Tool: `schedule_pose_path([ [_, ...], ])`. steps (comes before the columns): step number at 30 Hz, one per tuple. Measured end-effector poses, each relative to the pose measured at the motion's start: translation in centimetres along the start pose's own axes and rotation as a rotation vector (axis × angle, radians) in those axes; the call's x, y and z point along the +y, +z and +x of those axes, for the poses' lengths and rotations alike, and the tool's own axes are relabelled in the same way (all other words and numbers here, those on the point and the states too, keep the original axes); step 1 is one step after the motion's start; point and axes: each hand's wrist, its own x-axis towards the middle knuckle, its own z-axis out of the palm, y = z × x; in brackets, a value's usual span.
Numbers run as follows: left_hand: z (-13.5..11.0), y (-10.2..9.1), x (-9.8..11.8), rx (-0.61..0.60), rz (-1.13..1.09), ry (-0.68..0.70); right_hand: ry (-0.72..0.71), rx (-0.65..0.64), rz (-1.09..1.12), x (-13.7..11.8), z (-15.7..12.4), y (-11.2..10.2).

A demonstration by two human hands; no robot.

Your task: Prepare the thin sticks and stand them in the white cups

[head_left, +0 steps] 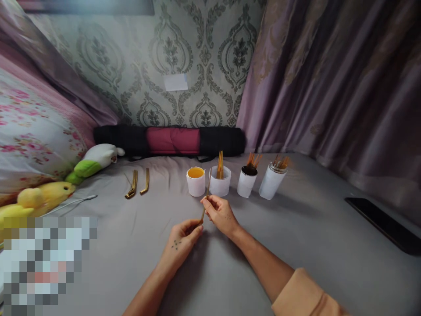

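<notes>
My left hand (186, 239) pinches the lower end of a thin gold straw (203, 215) between thumb and fingers. My right hand (222, 215) grips the same straw higher up, and its slim upper part slants up past the fingers. Just beyond the hands stands a white-wrapped cup (196, 186) with a yellow-orange inside. Beside it, a wider whitish cup (219, 186) holds several upright gold straws (220, 164). Further left, several bent gold straws (132, 186) lie together, and another bent straw (145, 182) lies apart from them.
Two more white-wrapped containers, a cup (247, 184) and a tilted-looking jar (272, 182), hold thin brownish sticks. A black phone (384, 224) lies at right. Plush toys (46, 197) and a white cable (70, 204) are at left. A black and maroon roll (173, 140) lies by the wall.
</notes>
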Motion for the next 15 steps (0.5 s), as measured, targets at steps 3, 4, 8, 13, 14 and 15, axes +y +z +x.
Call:
schedule_pose_path([
  [3, -0.04, -0.01, 0.0, -0.029, -0.073, -0.095, -0.028, -0.009, -0.028, 0.05, 0.06, -0.11],
  [4, -0.02, -0.05, -0.1, -0.042, -0.105, -0.105, -0.039, -0.012, -0.039, 0.08, 0.08, -0.15],
  [8, 0.03, -0.17, -0.43, -0.098, -0.275, -0.141, -0.069, -0.026, -0.089, 0.26, 0.17, -0.41],
  [13, 0.07, -0.25, -0.19, -0.125, -0.508, -0.267, -0.089, -0.02, -0.128, 0.51, 0.32, -0.69],
  [14, 0.09, -0.28, -0.15, -0.13, -0.534, -0.272, -0.094, -0.017, -0.135, 0.56, 0.35, -0.72],
  [15, 0.13, -0.31, -0.14, -0.133, -0.553, -0.275, -0.098, -0.016, -0.141, 0.6, 0.38, -0.75],
])
